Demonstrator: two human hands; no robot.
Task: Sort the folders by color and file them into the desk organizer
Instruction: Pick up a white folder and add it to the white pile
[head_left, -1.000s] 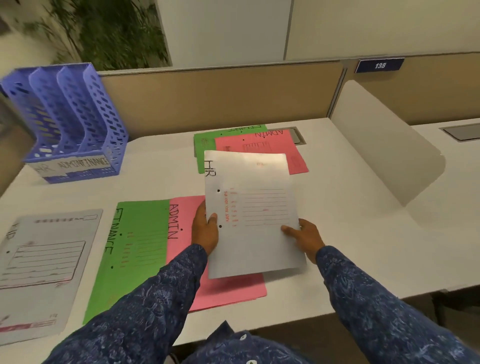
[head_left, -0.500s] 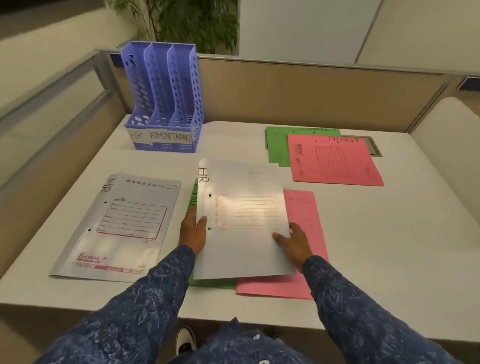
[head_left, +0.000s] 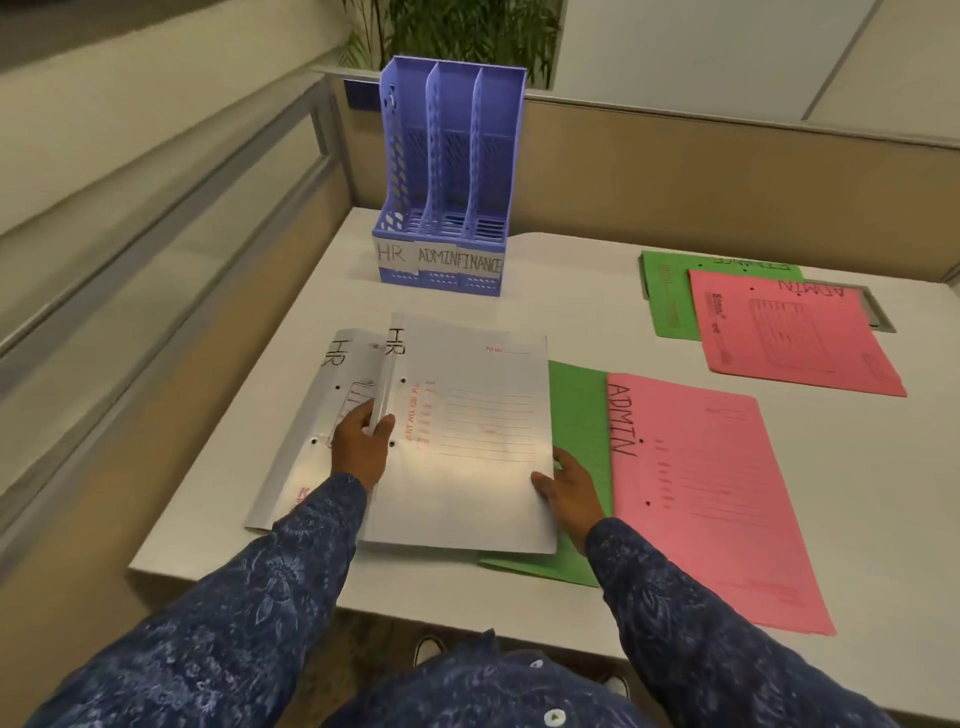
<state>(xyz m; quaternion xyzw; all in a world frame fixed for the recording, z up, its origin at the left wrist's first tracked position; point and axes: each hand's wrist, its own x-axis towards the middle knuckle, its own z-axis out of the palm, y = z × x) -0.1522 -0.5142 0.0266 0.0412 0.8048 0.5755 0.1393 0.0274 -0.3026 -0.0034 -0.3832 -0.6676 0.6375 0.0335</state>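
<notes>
- My left hand (head_left: 363, 447) pinches the spine edge of the upper HR folder (head_left: 467, 441), thumb on top and fingers curled round the edge.
- My right hand (head_left: 569, 488) lies at that folder's lower right edge, fingers fairly straight and close together. I cannot tell whether the tips sit under the edge.
- The upper HR folder partly overlaps the lower HR folder (head_left: 317, 415) on its left and covers part of a green folder (head_left: 579, 415) on its right. The pink ADMIN folder (head_left: 701, 493) lies over the green one's far side.
- A second green folder (head_left: 667, 296) and a second pink folder (head_left: 789, 332) lie overlapped farther back on the bench (head_left: 571, 322), well apart from both hands.
- The desk organizer (head_left: 452, 171) stands upright at the rear, its slots labelled HR, ADMIN and FINANCE. No folder shows in any of them.
- Assessment: the step in hand is pairing white with white, and filing has not begun.
- Recommendation: slide the upper folder left until the spines and punch holes line up. Press lightly with the right hand so the green folder beneath is not dragged along. Square the edges before lifting the pair to the HR slot.
</notes>
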